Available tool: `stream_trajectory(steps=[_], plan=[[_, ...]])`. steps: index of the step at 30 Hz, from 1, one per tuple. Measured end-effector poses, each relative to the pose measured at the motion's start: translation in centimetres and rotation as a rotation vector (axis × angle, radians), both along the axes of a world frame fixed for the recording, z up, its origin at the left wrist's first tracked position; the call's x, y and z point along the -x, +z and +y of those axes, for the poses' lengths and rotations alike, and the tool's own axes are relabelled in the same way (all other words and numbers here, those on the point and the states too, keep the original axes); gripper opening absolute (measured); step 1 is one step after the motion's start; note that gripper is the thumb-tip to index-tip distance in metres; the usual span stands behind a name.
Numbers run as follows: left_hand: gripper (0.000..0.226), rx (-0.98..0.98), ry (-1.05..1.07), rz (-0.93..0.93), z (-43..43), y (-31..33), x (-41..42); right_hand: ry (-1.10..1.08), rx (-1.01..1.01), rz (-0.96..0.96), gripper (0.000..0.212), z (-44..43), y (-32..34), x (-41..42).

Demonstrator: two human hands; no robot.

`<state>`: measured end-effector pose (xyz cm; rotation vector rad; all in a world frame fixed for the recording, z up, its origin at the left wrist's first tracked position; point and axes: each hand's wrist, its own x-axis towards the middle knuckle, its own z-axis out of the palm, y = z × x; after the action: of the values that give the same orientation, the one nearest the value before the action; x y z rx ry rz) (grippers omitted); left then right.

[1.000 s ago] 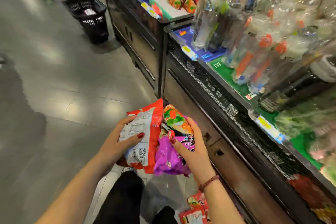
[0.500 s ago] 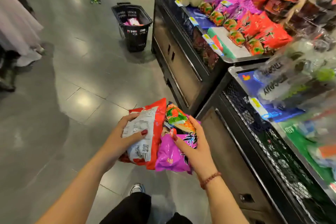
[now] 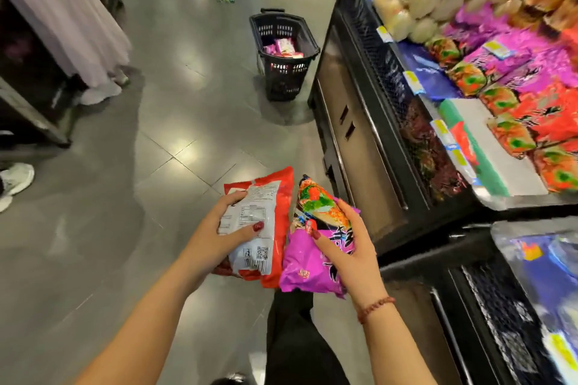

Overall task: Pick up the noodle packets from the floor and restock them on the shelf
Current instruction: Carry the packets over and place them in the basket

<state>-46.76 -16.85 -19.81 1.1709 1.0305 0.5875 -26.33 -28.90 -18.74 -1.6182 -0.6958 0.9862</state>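
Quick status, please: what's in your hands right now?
Left grip holds red packet. Right grip holds purple packet. Basket ahead, beside shelf.

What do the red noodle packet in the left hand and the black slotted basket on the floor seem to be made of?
Red noodle packet: probably thin glossy plastic film; it crinkles and shines under the left hand. Black slotted basket: likely rigid moulded plastic, matt, with regular slots.

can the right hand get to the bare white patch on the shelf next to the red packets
Probably yes: the shelf lies open on that side and nothing stands between the right hand and the white patch. The hand is full, though, gripping the purple packet.
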Motion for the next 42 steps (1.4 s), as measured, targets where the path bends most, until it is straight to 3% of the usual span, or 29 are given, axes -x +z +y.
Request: stream_trajectory(steps=[6,12,19,24,32,42], plan=[[0.05,-0.001,0.061,0.045,9.6,0.5,-8.2,0.135,-0.016,0.041,0.069,11.8,0.6,-8.9],[0.051,0.033,0.1,0.059,17.9,0.8,-14.4,0.215,-0.014,0.015,0.065,21.6,1.3,-16.6],[0.054,0.066,0.105,0.123,27.9,-0.2,-18.3,0.219,0.02,0.028,0.06,31.9,-0.6,-20.5],[0.073,0.076,0.096,0.131,39.1,-1.0,-20.8,0.198,0.011,0.034,0.059,42.7,-1.5,-23.0],[0.056,0.039,0.077,0.144,57.9,-0.1,-25.6,0.216,-0.01,-0.034,0.058,60.8,-0.5,-27.5],[0.061,0.045,0.122,0.142,75.5,-1.6,-32.9,0.22,0.054,-0.033,0.061,79.7,-2.6,-35.2]])
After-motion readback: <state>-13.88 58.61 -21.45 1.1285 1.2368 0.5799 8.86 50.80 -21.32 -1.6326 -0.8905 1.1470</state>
